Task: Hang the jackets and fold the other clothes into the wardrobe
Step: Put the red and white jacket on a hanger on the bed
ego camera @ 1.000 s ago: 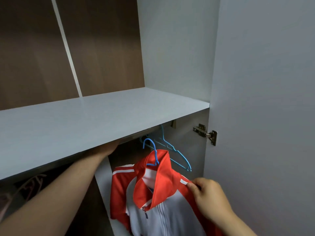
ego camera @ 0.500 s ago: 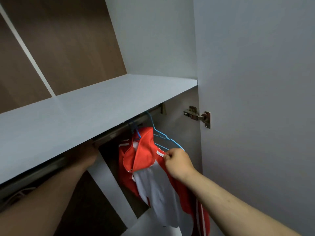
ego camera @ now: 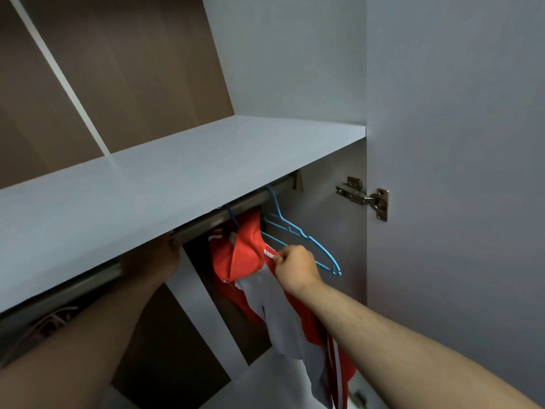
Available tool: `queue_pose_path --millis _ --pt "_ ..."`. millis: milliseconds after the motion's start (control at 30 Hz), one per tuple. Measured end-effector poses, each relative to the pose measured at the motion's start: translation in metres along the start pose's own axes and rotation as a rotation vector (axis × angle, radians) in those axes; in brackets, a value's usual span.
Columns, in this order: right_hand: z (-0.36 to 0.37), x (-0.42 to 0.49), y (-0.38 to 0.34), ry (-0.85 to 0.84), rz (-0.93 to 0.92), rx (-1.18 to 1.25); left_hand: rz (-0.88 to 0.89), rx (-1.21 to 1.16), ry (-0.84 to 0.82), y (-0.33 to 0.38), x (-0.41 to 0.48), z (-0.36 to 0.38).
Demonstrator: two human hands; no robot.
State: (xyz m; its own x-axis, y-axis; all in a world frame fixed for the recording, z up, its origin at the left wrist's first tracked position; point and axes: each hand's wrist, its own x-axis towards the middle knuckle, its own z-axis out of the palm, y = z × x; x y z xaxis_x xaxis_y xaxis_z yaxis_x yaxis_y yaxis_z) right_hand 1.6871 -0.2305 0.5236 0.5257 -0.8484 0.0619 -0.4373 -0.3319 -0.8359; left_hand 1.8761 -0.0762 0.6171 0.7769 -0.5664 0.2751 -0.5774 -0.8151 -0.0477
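Head view: jacket-hanging step, looked nearly done. Red-and-grey jacket (ego camera: 244,255) hung from the rail (ego camera: 250,202) under the shelf (ego camera: 177,178). Right hand (ego camera: 296,268) pinched its shoulder, fingers curled. Left hand (ego camera: 156,258) was up at the rail, fingers hidden, grip unclear. Next probably: straighten shoulder, release. Empty blue hanger (ego camera: 295,234) just beside; open door (ego camera: 457,172) crowded the right.

No text, brand or number is legible; the white tag (ego camera: 269,253) on the jacket (ego camera: 244,258), centre frame, is unreadable.
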Motion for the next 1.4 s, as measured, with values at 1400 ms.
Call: queue_pose_path --millis 1400 --pt "-0.177 -0.289 0.121 0.382 0.219 -0.304 0.713 -0.756 -0.286 0.115 -0.174 0.018"
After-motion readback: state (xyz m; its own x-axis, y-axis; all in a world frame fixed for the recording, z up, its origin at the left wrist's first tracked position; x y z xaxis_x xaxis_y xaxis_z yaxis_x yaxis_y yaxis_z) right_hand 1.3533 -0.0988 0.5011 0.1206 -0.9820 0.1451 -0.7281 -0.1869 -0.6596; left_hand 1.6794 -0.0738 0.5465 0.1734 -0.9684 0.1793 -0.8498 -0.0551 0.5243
